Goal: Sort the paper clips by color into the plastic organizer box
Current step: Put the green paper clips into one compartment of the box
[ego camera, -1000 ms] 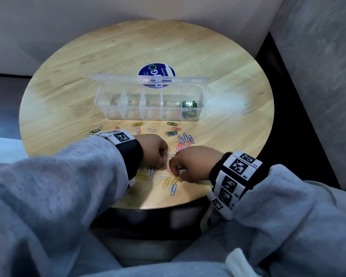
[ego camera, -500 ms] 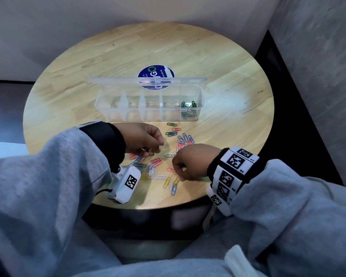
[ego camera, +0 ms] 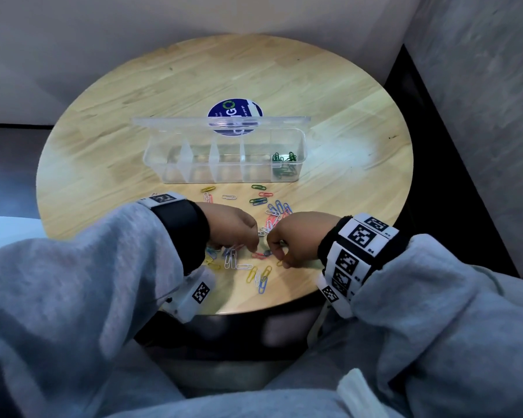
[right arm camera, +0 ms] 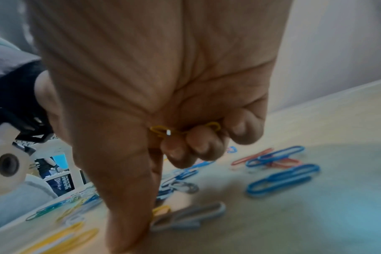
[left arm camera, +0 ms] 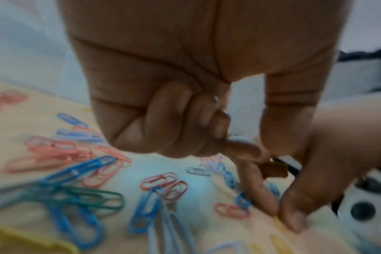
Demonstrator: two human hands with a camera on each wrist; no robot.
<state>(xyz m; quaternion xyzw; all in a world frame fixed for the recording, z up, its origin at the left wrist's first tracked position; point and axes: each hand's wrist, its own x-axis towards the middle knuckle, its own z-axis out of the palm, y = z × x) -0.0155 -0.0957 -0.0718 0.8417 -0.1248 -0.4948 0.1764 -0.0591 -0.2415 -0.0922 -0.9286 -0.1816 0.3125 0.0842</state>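
- Right hand [right arm camera: 163, 96]: fingers curled into the palm over yellow paper clips [right arm camera: 161, 130], whose loops show between palm and fingertips; the thumb reaches down to the table [ego camera: 284, 70] beside another yellow clip [right arm camera: 161, 210] and a grey clip [right arm camera: 189, 217].
- Left hand [left arm camera: 163, 86]: fingers curled toward the palm, with a small glint of something pale at the fingertips; whether it grasps a clip cannot be told. It hangs just beside the right hand, knuckle to knuckle in the head view, directly above the loose heap.
- Loose paper clips [ego camera: 263, 236]: scattered flat under and just beyond both hands, in pink, blue, green, yellow and white; their long axes lie every way, many overlapped or crossed.
- Plastic organizer box [ego camera: 224, 164]: beyond the hands, lid open and standing at its far side, long axis running across the person's view. Green clips [ego camera: 284, 164] fill the compartment on the right-hand end; the other compartments appear empty.
- Step in hand, as judged: gathering one colour, yellow, into the right palm. It is best done by sliding each clip clear of its neighbours along its own long axis before pinching, so that hooked clips of other colours are not lifted with it, and by keeping the palm closed while the thumb works.
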